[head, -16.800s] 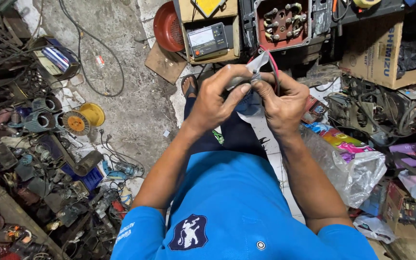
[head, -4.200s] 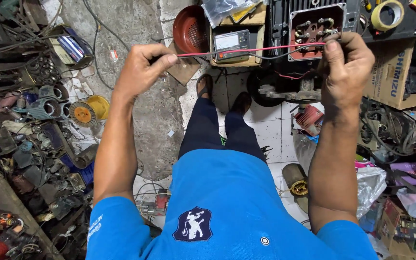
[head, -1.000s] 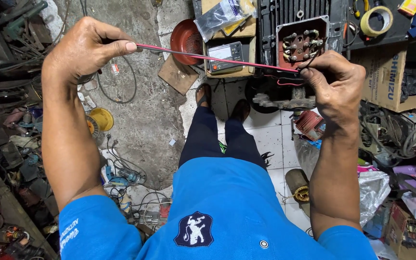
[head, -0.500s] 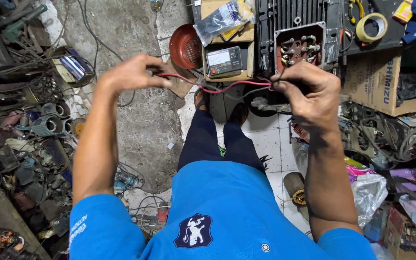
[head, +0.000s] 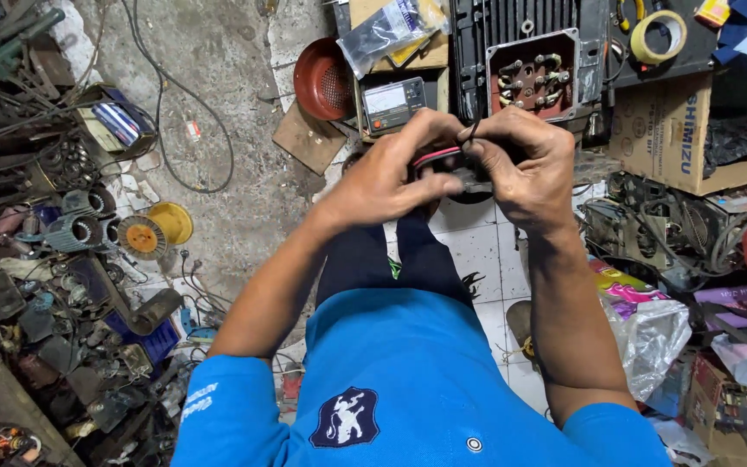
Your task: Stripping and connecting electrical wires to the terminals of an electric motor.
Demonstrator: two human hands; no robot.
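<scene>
The left hand (head: 391,177) and the right hand (head: 520,169) are pressed close together in front of the person's chest, fingers curled in, both pinching a thin red wire (head: 434,156) that shows only as a short stretch between them. The rest of the wire is buried under the knuckles, and a dark tip pokes up above the right forefinger; I cannot make out how the wire runs inside the grip or whether it is bent double. The hands cover much of what lies under them on the floor (head: 235,104). Just beyond them, toward the far edge of the floor, sits a grey meter (head: 393,104) on a wooden box, and right of it the open terminal box of a motor (head: 533,73), its lower rim cut off by the right hand. A red bowl (head: 326,79) stands left of the meter, a roll of tape (head: 657,36) farther right.
</scene>
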